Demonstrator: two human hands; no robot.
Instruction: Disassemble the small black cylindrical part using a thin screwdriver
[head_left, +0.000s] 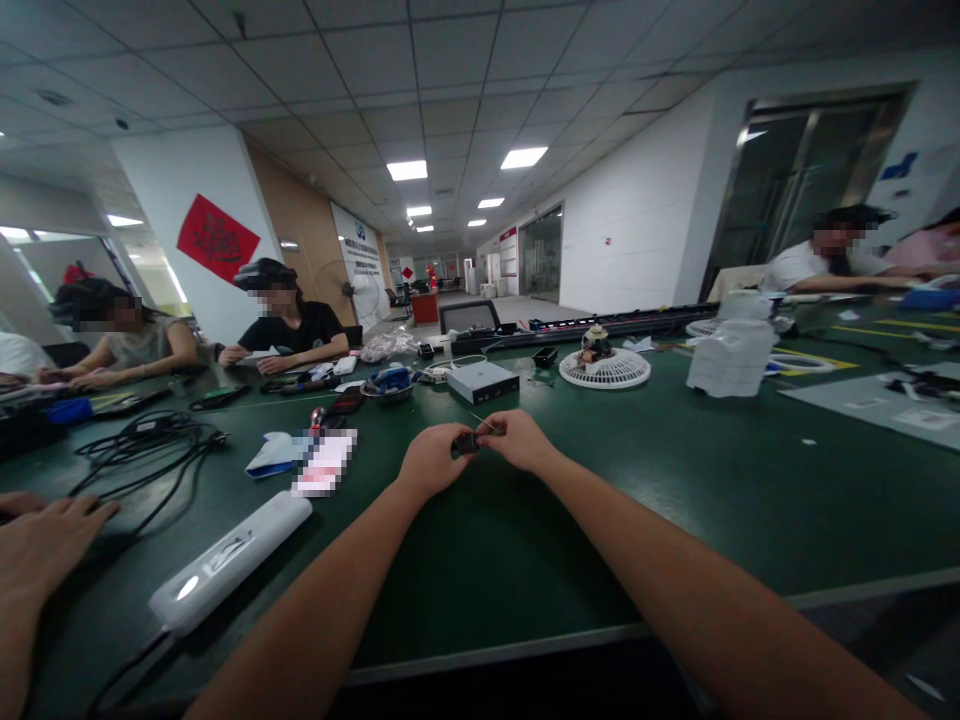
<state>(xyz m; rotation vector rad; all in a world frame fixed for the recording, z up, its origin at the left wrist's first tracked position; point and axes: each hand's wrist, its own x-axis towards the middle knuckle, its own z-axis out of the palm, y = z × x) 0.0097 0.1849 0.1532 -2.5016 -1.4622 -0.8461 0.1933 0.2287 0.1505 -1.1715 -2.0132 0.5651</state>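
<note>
Black part (466, 441) between left hand (433, 460), right hand (519, 441), inside bench edge (495, 651)

The room has a white suspended ceiling of square tiles (420, 90) with bright rectangular panel lights (523, 157). Beyond the far edge of the long dark green worktop (525, 560), a red diamond-shaped paper decoration (218, 238) hangs on a white square pillar (187, 200), beside a light wood wall panel (300, 220). On the right side stand a long white wall (637, 210) and a tall glass double door (802, 180) in dark frame. A pale grey floor (510, 310) goes far down the hall.
</note>
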